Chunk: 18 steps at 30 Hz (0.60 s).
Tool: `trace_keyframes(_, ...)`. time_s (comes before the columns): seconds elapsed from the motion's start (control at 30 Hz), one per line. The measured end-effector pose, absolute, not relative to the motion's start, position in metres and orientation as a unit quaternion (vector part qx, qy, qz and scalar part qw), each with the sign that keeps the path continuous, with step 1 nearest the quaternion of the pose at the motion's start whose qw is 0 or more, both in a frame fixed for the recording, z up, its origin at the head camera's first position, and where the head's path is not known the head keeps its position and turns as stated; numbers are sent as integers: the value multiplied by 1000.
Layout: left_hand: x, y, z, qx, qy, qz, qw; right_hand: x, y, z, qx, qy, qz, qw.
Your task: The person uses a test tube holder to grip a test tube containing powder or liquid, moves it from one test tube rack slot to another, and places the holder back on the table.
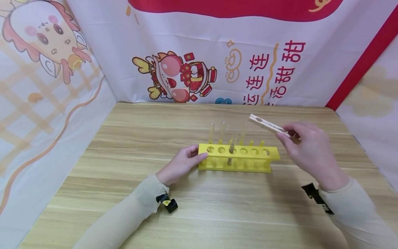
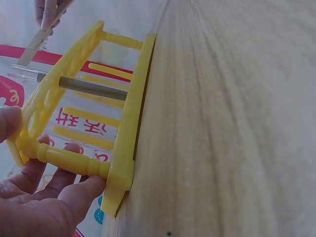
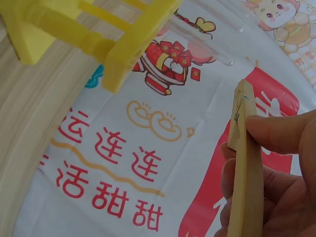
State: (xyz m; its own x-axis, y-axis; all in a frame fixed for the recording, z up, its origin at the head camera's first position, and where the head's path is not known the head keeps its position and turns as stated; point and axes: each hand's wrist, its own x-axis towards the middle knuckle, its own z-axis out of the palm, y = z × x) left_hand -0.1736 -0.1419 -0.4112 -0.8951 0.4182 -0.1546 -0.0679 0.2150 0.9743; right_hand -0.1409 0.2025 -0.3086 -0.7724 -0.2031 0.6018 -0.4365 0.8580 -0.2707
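Note:
A yellow test tube rack stands on the table, its left end gripped by my left hand. In the left wrist view, the thumb lies on the top bar and the fingers are around the end post. One test tube with dark grey contents sits in a rack hole, tilted slightly. Behind it, three clear test tubes stand on the back pegs, seemingly upside down. Right of the rack and above the table, my right hand pinches a wooden test tube holder, its tip pointing left, apart from the tubes.
The wood-grain table carries the rack. A printed white cloth hangs behind the table's back edge, and similar cloths flank both sides. Bare yellow pegs rise at the rack's back right. Black straps show at both wrists.

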Motion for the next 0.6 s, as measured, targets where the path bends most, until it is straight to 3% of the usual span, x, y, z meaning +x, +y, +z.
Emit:
trace_keyframes(0.2, -173, -142, -411, 112, 756, 614, 196, -142, 219, -315, 143, -932, 191, 274)
trace_keyframes(0.6, -173, -142, -411, 117, 759, 611, 193, -147, 267, -329, 102, -961, 175, 187)
